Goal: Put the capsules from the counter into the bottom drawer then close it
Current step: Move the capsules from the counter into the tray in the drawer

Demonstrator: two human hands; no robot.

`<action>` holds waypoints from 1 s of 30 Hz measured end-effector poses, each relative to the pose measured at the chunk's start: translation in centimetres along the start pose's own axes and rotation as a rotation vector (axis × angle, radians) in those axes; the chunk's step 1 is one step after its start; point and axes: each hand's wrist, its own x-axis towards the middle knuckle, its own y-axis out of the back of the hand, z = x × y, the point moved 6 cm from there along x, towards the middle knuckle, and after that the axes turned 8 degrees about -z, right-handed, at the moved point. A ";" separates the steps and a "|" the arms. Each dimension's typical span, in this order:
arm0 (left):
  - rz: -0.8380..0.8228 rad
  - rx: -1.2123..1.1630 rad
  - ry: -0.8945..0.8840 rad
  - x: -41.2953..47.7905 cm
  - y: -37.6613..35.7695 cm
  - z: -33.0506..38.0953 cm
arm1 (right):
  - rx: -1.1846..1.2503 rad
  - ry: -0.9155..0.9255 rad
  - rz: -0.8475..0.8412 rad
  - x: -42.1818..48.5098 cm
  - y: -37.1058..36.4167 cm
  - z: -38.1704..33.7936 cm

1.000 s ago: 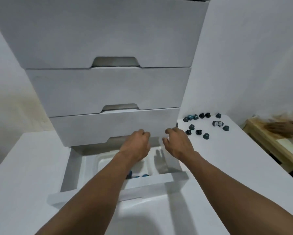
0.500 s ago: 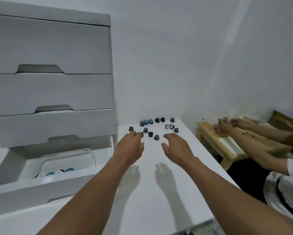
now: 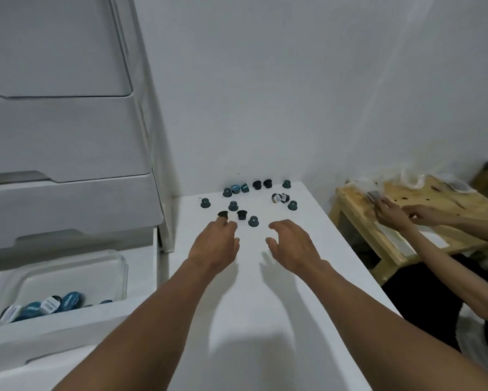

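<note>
Reaching for the capsules (image 3: 233, 206) scattered on the counter (image 3: 265, 320), to the right of the open bottom drawer (image 3: 67, 331) and further back from it. Holding nothing in either hand: left hand (image 3: 214, 245) loosely curled, one fingertip right at the nearest black capsule (image 3: 223, 213), too close to tell whether touching; right hand (image 3: 292, 245) spread and relaxed, just short of the cluster.

Best to start with the capsules nearest the drawer, then work back toward the wall. Scoop several into each cupped palm rather than pinching singly. Small, light and round-sided, so probably quick to roll or skitter when nudged. Sweep toward the drawer, never toward the open counter edge on the side away from it.

Carry low and let go over the clear tub (image 3: 118, 266) inside the drawer, onto the capsules already lying there (image 3: 70, 299). Over a dozen left outside the drawer by the look of it, so likely several trips. Push the drawer shut only after the last of them.
</note>
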 end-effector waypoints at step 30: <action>-0.096 -0.305 0.248 21.7 -11.7 -10.9 | 0.101 -0.044 -0.266 23.6 -11.6 6.9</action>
